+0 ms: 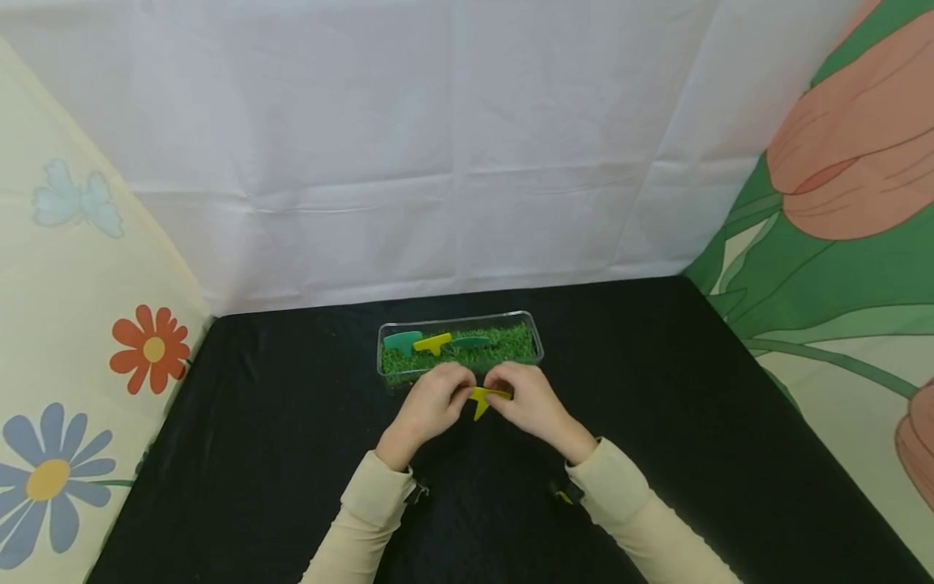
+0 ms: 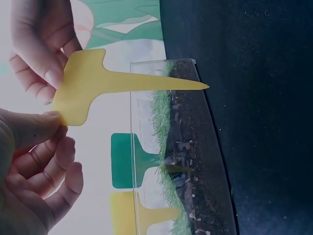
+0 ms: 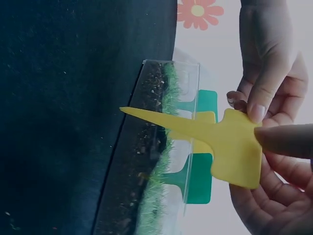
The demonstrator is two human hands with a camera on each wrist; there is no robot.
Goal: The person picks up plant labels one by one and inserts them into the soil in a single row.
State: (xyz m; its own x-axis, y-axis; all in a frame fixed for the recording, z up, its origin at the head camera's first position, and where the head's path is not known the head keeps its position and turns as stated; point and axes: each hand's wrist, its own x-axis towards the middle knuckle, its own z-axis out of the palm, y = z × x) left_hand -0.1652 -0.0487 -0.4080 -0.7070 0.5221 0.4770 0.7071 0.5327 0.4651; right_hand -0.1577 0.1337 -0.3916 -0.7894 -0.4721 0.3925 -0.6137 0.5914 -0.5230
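My left hand [image 1: 436,401] and right hand [image 1: 531,401] pinch a yellow T-shaped plant label [image 2: 80,90] between thumbs and fingers, each at one end of its broad head. The label's pointed stem [image 3: 161,119] hangs downward, in front of the near wall of a clear planter box [image 1: 460,372]. Dark soil [image 2: 188,127] topped with green grass [image 1: 514,345] fills the box. Standing in the grass are a green label [image 1: 401,341] at the left, a yellow label [image 1: 433,344] beside it, and another green label [image 1: 470,342] to the right.
A black cloth [image 1: 292,454] covers the table under the box. Behind it hangs a white sheet [image 1: 438,146]. Flower-printed panels stand at the left [image 1: 66,324] and right [image 1: 839,308]. Small dark devices sit at both sleeve cuffs.
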